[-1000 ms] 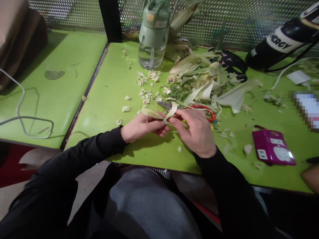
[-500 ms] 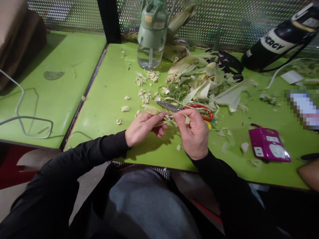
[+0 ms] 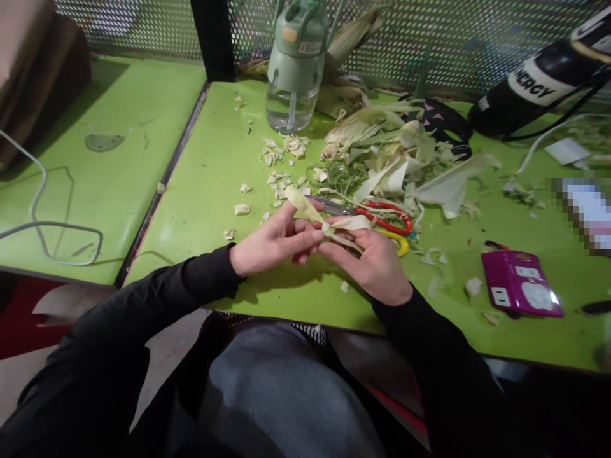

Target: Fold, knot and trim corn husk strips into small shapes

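Observation:
Between my hands is a knotted strip of pale corn husk [image 3: 326, 228], its loose ends spreading to both sides. My left hand [image 3: 274, 242] pinches it near the knot, with one end sticking up past the fingers. From the other side, my right hand [image 3: 377, 261] has its thumb and fingers closed on the strip's right ends. Just beyond my hands lie scissors [image 3: 389, 219] with red and yellow handles, blades pointing left. Small folded husk pieces [image 3: 277, 181] are scattered left of the scissors. A heap of corn husks [image 3: 391, 159] lies behind them.
A green water bottle [image 3: 294, 76] stands at the back, with a black bottle [image 3: 529, 89] leaning at the back right. On the right are a purple pouch [image 3: 520, 283] and a phone with a blurred screen [image 3: 589, 213]. A white cable [image 3: 42, 235] crosses the left table.
My right hand has loosened and turned flatter beside the knot. The husk ends now fan out, one rising above my left fingers. An arm at the right edge has mostly left view.

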Demonstrator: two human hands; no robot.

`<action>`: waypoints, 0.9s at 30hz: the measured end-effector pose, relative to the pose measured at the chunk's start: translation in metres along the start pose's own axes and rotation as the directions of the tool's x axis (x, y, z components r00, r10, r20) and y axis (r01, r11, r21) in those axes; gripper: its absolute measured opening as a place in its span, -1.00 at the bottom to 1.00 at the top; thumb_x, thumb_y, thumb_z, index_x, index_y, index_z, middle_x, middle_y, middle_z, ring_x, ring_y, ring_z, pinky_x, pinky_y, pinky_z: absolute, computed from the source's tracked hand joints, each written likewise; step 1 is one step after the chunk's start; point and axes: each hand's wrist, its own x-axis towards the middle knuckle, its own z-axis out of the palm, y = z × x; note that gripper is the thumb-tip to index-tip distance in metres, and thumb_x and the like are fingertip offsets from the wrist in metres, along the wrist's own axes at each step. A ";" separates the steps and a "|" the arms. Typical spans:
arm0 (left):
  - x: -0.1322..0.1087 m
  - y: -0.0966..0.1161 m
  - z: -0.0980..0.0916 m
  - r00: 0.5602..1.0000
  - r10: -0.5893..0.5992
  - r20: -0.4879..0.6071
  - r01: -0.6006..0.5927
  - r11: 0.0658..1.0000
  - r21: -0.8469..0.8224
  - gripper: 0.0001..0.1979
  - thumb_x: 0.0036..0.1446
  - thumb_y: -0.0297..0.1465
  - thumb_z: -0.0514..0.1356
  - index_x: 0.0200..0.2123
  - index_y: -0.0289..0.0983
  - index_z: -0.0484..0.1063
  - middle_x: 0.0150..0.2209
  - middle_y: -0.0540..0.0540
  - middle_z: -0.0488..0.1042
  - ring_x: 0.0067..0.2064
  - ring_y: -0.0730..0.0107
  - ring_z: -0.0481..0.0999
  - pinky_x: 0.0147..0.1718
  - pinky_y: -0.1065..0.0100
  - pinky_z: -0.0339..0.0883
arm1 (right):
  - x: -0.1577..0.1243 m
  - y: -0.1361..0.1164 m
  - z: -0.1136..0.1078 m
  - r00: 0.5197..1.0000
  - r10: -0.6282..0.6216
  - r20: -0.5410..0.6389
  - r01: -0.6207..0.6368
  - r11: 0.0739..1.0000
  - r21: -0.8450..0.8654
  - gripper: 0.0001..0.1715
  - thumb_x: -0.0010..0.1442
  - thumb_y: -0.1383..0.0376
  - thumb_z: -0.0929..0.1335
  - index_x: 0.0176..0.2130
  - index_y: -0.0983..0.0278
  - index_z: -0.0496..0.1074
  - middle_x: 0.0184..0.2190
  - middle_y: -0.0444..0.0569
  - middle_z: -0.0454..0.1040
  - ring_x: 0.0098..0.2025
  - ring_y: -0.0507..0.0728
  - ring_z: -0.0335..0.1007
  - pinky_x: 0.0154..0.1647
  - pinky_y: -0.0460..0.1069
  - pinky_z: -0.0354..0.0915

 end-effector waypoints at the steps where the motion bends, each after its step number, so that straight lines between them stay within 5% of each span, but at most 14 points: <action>1: 0.000 0.002 -0.002 1.000 -0.019 0.008 0.019 1.000 -0.005 -0.59 0.18 -0.42 0.27 -0.01 -0.23 0.11 -0.50 0.16 0.35 -0.55 0.63 0.35 -0.53 0.51 0.25 | 0.000 0.000 -0.001 1.000 0.002 0.013 -0.002 1.000 0.007 -0.57 0.10 -0.02 0.49 -0.17 0.22 0.48 -0.39 -0.08 0.55 -0.34 0.13 0.53 -0.27 0.02 0.48; 7: -0.001 0.006 -0.007 0.998 -0.054 0.014 0.054 0.999 0.001 -0.56 0.11 -0.46 0.30 -0.05 -0.22 0.11 -0.50 0.16 0.36 -0.56 0.63 0.33 -0.56 0.50 0.18 | -0.002 0.004 0.000 0.998 0.068 -0.010 -0.066 0.992 0.103 -0.65 0.08 0.11 0.53 -0.21 0.23 0.47 -0.48 -0.17 0.53 -0.52 0.00 0.42 -0.45 -0.07 0.41; 20: -0.006 0.009 -0.002 0.999 -0.001 0.036 -0.002 0.996 0.092 -0.59 0.09 -0.50 0.28 -0.03 -0.26 0.20 -0.46 0.12 0.35 -0.50 0.59 0.33 -0.53 0.46 0.15 | -0.008 0.013 0.007 0.993 0.045 -0.114 -0.002 0.938 0.347 -0.73 0.15 0.13 0.50 -0.19 0.18 0.47 -0.52 -0.21 0.53 -0.60 -0.07 0.37 -0.58 -0.17 0.33; 27: -0.005 0.009 -0.008 0.990 -0.032 0.140 0.016 0.993 0.120 -0.55 0.12 -0.52 0.23 0.10 -0.36 0.30 -0.48 0.11 0.28 -0.50 0.59 0.28 -0.53 0.48 0.20 | -0.006 0.019 0.009 0.997 -0.006 -0.083 0.036 0.932 0.361 -0.83 0.24 0.18 0.44 -0.19 0.19 0.45 -0.48 -0.21 0.52 -0.54 -0.06 0.41 -0.55 -0.16 0.34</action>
